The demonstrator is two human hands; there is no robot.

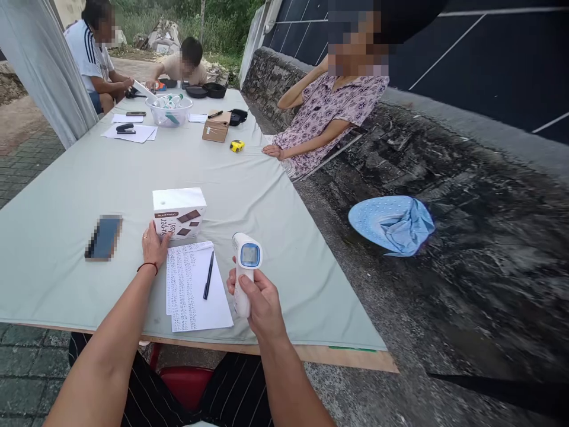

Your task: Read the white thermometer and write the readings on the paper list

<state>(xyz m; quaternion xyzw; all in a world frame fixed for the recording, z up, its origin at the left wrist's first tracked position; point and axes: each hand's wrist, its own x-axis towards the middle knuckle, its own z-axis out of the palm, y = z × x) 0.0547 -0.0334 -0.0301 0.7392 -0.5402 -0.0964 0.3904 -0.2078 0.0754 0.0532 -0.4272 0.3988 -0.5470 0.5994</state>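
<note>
Lower centre: right hand (261, 296) wrapped round white thermometer (245, 273). Centre-left: left hand (154, 244), part-curled, touches box (189, 218); firmness of hold unclear.

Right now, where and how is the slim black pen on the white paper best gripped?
Probably pinch the slim black pen mid-barrel, coming from above: it lies flat and slanted on the white paper sheets, with both long sides exposed. The right hand holds a white-and-blue thermometer; the left hand, touching the white cardboard box, looks easier to free.
</note>
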